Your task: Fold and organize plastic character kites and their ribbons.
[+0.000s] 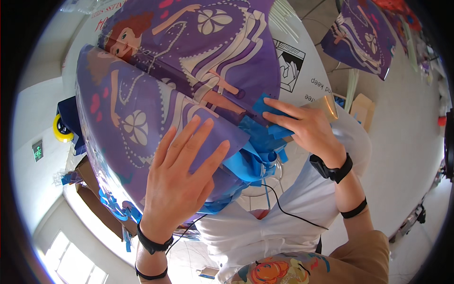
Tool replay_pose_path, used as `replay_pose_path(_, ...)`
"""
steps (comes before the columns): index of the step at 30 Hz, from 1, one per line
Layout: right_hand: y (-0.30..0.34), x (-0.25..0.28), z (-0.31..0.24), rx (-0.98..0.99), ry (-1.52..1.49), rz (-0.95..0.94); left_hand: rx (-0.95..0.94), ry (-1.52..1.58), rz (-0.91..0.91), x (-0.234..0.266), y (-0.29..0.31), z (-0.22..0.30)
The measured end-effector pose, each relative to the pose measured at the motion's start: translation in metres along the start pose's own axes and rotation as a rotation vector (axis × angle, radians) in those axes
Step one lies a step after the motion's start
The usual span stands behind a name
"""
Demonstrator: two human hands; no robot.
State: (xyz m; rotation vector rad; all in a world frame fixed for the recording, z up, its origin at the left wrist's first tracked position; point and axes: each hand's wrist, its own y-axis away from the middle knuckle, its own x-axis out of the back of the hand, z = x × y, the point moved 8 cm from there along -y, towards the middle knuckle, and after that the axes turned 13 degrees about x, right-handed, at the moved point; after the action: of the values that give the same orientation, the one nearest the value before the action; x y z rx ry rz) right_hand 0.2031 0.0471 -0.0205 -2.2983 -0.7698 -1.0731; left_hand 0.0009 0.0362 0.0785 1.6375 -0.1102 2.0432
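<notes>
A purple plastic sheet [158,113] printed with a cartoon princess in a gown lies folded over a matching purple printed sheet [227,71]. My left hand [179,175] rests flat on the upper one, fingers spread. To its right, my right hand [309,130] has its index and middle fingers stretched over a piece of blue film [274,116] at the printed sheet's lower corner. Its thumb is hidden, and its other fingers show only partly. More crumpled blue film [250,161] bunches between my hands, below the purple edge.
A white printed sheet [309,61] lies under the purple ones. Another purple printed piece [362,38] is at the upper right, near thin pale sticks [351,90] and a cardboard box [363,109]. Brown cardboard [97,203] stands at the left. A black cord [293,213] crosses my lap.
</notes>
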Motion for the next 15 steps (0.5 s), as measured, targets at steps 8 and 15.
replay_pose_path(8,-0.001,0.002,0.000,-0.012,-0.013,0.005,0.045,0.030,-0.034,0.010,0.000,0.000)
replay_pose_path(15,-0.008,0.001,-0.007,0.020,-0.029,0.026,0.520,0.157,0.318,0.101,0.040,-0.105)
